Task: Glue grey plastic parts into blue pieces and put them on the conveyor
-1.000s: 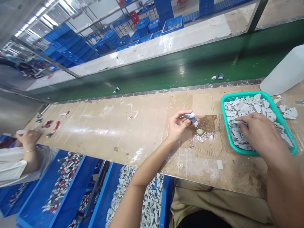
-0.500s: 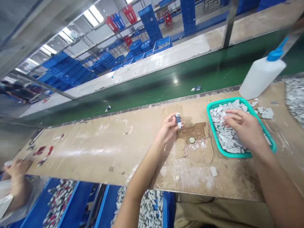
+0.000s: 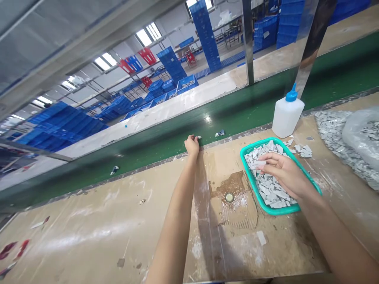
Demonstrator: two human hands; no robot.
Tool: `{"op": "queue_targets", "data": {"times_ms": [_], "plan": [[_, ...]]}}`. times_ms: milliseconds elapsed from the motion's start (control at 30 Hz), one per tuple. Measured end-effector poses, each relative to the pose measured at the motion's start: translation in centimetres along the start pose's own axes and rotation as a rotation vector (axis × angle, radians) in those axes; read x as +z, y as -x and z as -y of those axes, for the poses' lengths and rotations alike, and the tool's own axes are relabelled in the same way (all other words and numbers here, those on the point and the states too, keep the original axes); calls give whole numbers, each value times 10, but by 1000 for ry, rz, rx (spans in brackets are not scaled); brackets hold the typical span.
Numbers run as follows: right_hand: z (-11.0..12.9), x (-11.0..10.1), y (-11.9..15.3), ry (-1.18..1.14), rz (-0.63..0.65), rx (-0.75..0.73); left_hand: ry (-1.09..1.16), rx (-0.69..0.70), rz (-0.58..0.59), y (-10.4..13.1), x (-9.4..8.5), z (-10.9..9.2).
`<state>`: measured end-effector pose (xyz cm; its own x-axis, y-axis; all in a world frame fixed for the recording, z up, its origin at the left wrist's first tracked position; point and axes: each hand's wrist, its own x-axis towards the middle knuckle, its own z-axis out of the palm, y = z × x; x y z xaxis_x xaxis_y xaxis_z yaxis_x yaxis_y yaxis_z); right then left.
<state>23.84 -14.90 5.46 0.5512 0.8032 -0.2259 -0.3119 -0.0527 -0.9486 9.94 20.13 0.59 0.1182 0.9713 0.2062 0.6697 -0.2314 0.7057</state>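
Note:
My left hand (image 3: 192, 145) is stretched out to the near edge of the green conveyor belt (image 3: 166, 138). Its fingers are closed on a small blue-and-white plastic part, of which only a pale end shows past the fingertips. Over the turquoise basket (image 3: 311, 185), my right hand (image 3: 284, 173) pinches a flat light-grey plastic piece (image 3: 259, 163) between thumb and fingers. Many similar grey pieces (image 3: 275, 195) fill the basket beneath it. Another small blue-and-white part (image 3: 220, 133) lies on the belt just right of my left hand.
A white squeeze bottle (image 3: 287, 116) with a blue nozzle stands behind the basket. Clear plastic bags of grey pieces (image 3: 337, 130) lie at the right. A small round cap (image 3: 229, 197) sits on a stained cardboard patch. Farther left, another part (image 3: 115, 170) rests on the belt.
My left hand has moved forward from above the table to the belt, carrying the blue-and-white part. My right hand stays at the basket, its grey piece now plainly visible. The view has shifted.

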Motion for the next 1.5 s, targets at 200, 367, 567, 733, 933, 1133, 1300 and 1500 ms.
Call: {"op": "queue_targets", "data": {"times_ms": [200, 367, 567, 733, 933, 1133, 1300, 1500], "plan": [[-9, -2, -2, 90, -82, -87, -28, 150, 123, 16, 24, -25], [-8, -1, 0, 99, 20, -41, 94, 201, 342, 26, 41, -45], [-10, 1, 0, 155, 43, -101, 366, 102, 332, 47, 22, -50], [-13, 6, 4, 238, 36, -193, 709, -32, 520, 116, -14, -38], [-13, 22, 23, 559, 26, -460, 1099, -334, 782, 196, -72, -14], [-23, 48, 38, 781, 227, -566, 1096, -318, 601, 221, -96, 5], [-34, 58, 39, 996, 288, -699, 1112, -202, 443, 207, -105, 14], [-40, 63, 39, 1186, 280, -813, 1150, -170, 452, 203, -106, 18]]}}
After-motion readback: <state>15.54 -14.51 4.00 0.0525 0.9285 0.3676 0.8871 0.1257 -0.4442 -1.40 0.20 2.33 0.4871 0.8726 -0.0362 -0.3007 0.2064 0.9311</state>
